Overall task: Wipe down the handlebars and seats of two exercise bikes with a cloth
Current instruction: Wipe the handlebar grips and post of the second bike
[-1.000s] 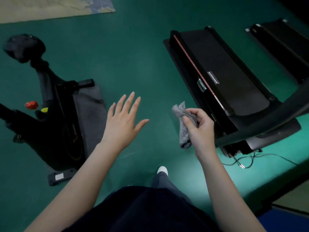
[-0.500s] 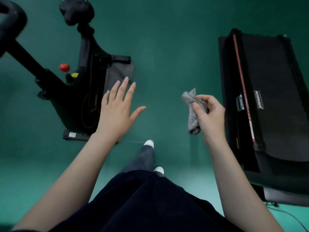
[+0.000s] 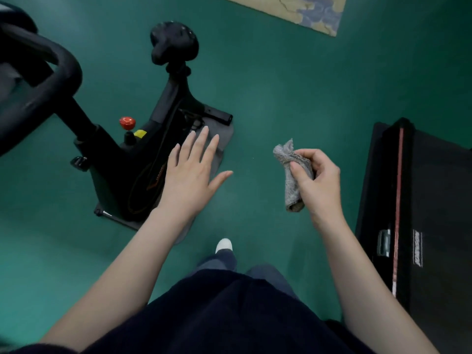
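Observation:
A black exercise bike (image 3: 120, 175) stands at the left on the green floor. Its black seat (image 3: 175, 42) is at the top centre and its thick black handlebar (image 3: 48, 72) curves in at the upper left. My left hand (image 3: 194, 172) hovers flat with spread fingers, in the air over the bike's rear base, touching nothing. My right hand (image 3: 316, 182) holds a crumpled grey cloth (image 3: 291, 175) in curled fingers, in mid air to the right of the bike.
A black treadmill (image 3: 419, 226) with a red side stripe lies along the right edge. A red knob (image 3: 127, 122) and a yellow tab (image 3: 140, 133) sit on the bike frame. A grey mat (image 3: 222, 139) lies under the bike. My white shoe (image 3: 224, 245) is on the floor below.
The view has swung left, so the bike, its seat and handlebar are larger and nearer the centre, and the treadmill has slid to the right edge. Both hands keep their pose.

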A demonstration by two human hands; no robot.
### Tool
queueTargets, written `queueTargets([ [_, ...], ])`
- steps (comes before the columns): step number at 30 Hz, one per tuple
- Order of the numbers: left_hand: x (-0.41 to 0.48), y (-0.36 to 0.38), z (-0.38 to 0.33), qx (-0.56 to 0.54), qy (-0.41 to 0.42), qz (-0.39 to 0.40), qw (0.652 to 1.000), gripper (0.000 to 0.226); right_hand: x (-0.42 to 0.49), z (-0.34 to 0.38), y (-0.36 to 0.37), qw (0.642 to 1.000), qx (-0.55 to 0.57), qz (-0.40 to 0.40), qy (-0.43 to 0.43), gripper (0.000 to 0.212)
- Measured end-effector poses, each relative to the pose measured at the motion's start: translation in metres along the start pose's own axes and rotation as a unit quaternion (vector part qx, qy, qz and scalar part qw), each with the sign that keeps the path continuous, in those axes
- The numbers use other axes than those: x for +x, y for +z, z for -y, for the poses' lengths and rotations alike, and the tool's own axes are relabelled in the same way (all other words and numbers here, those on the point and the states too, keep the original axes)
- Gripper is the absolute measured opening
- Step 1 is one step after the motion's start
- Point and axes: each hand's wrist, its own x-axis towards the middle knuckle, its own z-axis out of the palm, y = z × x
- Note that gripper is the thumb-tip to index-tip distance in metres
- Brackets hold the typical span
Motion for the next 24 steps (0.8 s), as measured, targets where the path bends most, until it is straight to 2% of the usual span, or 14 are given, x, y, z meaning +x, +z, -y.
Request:
queueTargets([
  [4, 0.024, -0.007, 0.012, 0.003, -0.068, -0.007, 0.998, 0.075, 0.044, 0.011, 0.019, 0.998, 0.009, 0.055, -0.016, 0.024],
  [11, 0.041, -0.005, 0.023, 0.025, -0.201, -0.007, 0.979, 0.076, 0.114, 0.031, 0.067, 0.978, 0.018, 0.196, -0.07, 0.024],
  [17, 0.076, -0.008, 0.005, 0.018, -0.357, -0.034, 0.933, 0.076, 0.192, 0.052, 0.087, 0.931, 0.013, 0.337, -0.142, 0.03],
  [24, 0.105, -0.014, -0.024, 0.005, -0.486, -0.063, 0.871, 0.075, 0.264, 0.071, 0.106, 0.878, 0.019, 0.436, -0.194, 0.025],
])
